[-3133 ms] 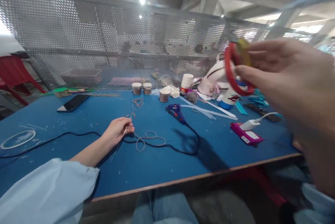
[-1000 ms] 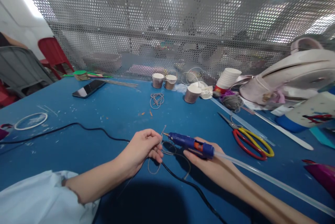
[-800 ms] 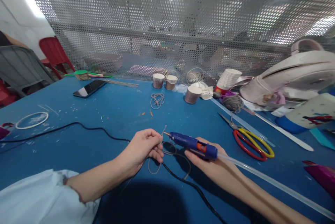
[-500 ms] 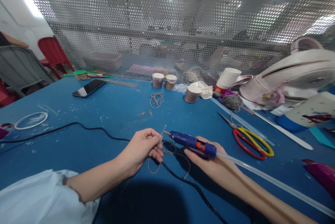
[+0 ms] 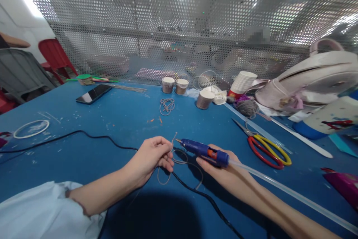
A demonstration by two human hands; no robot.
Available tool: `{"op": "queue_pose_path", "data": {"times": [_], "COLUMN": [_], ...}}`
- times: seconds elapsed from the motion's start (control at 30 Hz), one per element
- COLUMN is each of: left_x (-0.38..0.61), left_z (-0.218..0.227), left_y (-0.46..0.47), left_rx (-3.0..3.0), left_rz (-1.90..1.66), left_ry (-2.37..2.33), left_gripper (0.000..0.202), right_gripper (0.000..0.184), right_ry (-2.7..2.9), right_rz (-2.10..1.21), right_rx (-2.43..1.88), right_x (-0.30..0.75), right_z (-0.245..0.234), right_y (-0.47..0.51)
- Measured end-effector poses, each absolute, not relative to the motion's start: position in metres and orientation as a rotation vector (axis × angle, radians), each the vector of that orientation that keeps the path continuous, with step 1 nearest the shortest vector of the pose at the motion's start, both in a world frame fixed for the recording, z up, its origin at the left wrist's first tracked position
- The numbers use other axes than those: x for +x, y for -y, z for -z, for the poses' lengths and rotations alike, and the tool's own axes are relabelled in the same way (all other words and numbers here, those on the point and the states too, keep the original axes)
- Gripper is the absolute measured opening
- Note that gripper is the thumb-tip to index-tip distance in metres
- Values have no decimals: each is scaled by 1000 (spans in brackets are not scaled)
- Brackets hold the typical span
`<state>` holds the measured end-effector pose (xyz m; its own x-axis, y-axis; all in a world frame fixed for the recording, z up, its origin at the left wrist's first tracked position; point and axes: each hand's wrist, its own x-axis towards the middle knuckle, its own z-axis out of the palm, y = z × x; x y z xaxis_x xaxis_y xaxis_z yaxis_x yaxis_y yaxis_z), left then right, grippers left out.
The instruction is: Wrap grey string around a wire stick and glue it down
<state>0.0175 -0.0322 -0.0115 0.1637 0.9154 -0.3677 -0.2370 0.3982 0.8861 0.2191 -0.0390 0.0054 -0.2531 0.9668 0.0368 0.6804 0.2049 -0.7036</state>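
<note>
Between the thumb and fingers of my left hand (image 5: 155,157) is pinched a thin grey cord (image 5: 199,170), its short end sticking up and the rest looping down toward the table. My right hand (image 5: 220,168) is wrapped round a blue hot glue gun (image 5: 204,151), with a long clear glue stick (image 5: 279,185) running out of its back. The gun's metal nozzle points left, right beside the upper end of the cord; whether they touch I cannot tell. A black cable (image 5: 204,196) passes beneath my hands.
Red-and-yellow scissors (image 5: 268,151) lie to the right on the blue table (image 5: 84,172). Farther back are a grey cord bundle (image 5: 167,106), small cups (image 5: 205,99), stacked paper cups (image 5: 242,84), grey yarn (image 5: 247,107) and a pale bag (image 5: 307,78). A phone (image 5: 94,94) and white ring (image 5: 31,129) lie left.
The view has shifted very slightly. Both hands keep the same pose, with the glue gun's nozzle still beside the cord.
</note>
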Motion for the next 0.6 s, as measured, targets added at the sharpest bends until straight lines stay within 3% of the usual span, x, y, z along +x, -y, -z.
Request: {"op": "queue_pose_path", "data": {"times": [0.6], "left_x": [17], "left_z": [14], "left_y": [30], "left_rx": [869], "left_rz": [-929], "left_ry": [-1205], "left_gripper": [11], "right_gripper": [23], "right_ry": [2038], "right_rz": [-849], "right_rx": [-1510], "right_x": [218], "right_z": [-11], "right_y": [43]}}
